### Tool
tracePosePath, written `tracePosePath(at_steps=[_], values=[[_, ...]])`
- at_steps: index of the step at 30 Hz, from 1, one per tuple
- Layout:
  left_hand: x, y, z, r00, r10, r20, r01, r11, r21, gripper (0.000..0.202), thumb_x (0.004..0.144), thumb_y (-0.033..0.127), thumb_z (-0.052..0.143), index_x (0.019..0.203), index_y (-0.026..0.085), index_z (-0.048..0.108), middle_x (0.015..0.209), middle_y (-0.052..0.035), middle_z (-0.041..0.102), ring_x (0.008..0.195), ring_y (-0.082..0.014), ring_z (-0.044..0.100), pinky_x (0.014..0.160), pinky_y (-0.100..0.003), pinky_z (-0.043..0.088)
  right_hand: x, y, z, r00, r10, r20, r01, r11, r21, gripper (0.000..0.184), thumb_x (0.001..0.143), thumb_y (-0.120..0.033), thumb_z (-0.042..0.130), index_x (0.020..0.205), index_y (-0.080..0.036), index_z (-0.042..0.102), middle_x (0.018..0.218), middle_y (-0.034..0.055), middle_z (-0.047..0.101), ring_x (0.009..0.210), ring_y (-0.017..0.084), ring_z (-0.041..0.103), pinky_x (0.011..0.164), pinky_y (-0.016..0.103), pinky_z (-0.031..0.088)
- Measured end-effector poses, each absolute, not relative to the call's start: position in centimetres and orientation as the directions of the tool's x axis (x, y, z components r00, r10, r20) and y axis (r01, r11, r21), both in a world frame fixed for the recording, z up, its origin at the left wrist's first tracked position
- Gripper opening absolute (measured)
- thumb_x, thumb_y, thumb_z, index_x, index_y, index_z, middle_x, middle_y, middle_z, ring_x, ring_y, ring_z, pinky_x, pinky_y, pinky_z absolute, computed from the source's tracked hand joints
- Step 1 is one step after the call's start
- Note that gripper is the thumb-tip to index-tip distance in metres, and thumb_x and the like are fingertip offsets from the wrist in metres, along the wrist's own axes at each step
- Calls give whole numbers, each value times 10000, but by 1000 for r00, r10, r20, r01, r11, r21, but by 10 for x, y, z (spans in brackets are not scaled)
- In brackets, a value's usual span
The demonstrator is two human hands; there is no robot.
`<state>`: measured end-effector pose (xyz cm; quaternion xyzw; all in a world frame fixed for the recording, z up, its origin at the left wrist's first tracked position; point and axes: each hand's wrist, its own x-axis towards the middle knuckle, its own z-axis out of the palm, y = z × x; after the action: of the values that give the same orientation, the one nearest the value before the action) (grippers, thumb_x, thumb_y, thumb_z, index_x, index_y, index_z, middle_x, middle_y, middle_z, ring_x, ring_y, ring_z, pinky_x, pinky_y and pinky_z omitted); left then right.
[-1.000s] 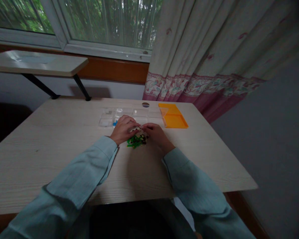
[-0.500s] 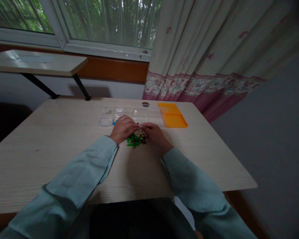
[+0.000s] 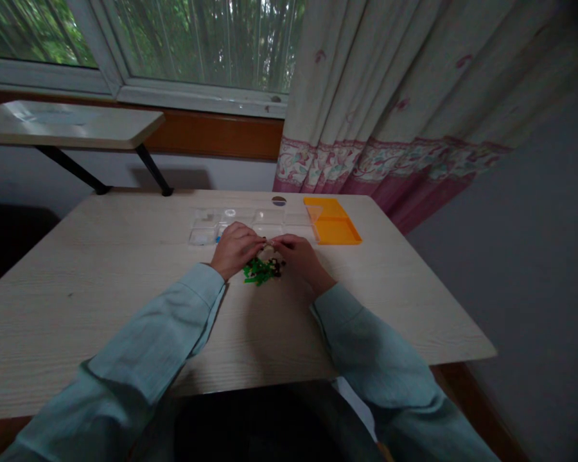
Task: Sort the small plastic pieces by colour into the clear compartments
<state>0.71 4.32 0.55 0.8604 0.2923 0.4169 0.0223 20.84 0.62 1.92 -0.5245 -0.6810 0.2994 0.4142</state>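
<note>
Head view, hidden: the back of my left grip (image 3: 234, 249) and the back of my right grip (image 3: 298, 256) cover the far edge of the pile of small pieces (image 3: 259, 272). My sleeves run off the bottom edge of the frame.
Head view, hard to make out: the room is dim, and a pale speck (image 3: 268, 245) sits just where my fingertips meet. It is too small to name.
Left grip: the fingers are curled in, with the tips drawn toward the right grip. I cannot tell whether they pinch anything.
Right grip: it is curled the same way, tips against those of the left. I cannot tell whether it is clamped.
Pile of small pieces: mostly bright green bits with a few dark ones at the right. It lies loose on the worktop (image 3: 101, 289), just under and between both grips.
Clear box (image 3: 203, 229): it is divided into compartments and lies just beyond my left grip, which partly covers it. A blue bit (image 3: 218, 239) shows at the knuckles.
Orange tray (image 3: 334, 230): it is shallow and lies beyond my right grip and off to its right, apart from it.
Dark round thing (image 3: 279, 201): it lies beyond both grips near the far edge of the worktop. Its face is too small to read.
Curtain (image 3: 390, 109): it is pale with a pink patterned band and hangs behind the far right corner.
</note>
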Motion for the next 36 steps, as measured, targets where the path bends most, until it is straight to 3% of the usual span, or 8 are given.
tracePosePath(at_steps=[4, 9, 17, 21, 36], values=[[8, 45, 3, 421, 573, 703, 526, -786, 326, 181, 878, 373, 615, 922, 232, 719, 847, -36, 681, 869, -183, 543, 840, -369, 432, 223, 5, 25, -145, 942, 303, 657, 321, -682, 154, 831, -257, 621, 891, -170, 733, 879, 64, 700, 816, 156, 603, 756, 270, 453], [8, 45, 2, 321, 633, 705, 576, -721, 385, 171, 868, 375, 626, 890, 236, 722, 866, -37, 665, 903, -197, 534, 843, -379, 436, 238, 2, 30, -254, 960, 122, 806, 279, -522, 116, 783, -180, 644, 840, -181, 745, 828, 44, 678, 740, 131, 580, 710, 248, 433], [7, 44, 3, 279, 665, 693, 619, -676, 400, 158, 869, 354, 625, 891, 232, 722, 890, -39, 644, 935, -206, 516, 861, -388, 423, 243, -2, 38, -236, 970, -53, 850, 180, -496, 96, 740, -233, 692, 801, -194, 755, 785, 52, 713, 713, 157, 615, 671, 264, 451], [7, 45, 3, 284, 664, 691, 614, -680, 401, 161, 869, 360, 624, 886, 232, 718, 884, -42, 638, 925, -210, 511, 853, -398, 419, 240, -4, 39, -250, 968, -30, 869, 210, -447, 115, 726, -181, 677, 794, -202, 767, 774, 55, 710, 709, 166, 617, 672, 274, 447], [6, 45, 2, 287, 670, 685, 630, -671, 392, 163, 876, 348, 613, 902, 224, 714, 913, -44, 637, 951, -213, 511, 872, -397, 411, 238, -3, 38, -272, 961, -41, 924, 249, -291, 140, 782, -232, 644, 833, -213, 773, 833, 67, 686, 764, 178, 593, 678, 276, 413]])
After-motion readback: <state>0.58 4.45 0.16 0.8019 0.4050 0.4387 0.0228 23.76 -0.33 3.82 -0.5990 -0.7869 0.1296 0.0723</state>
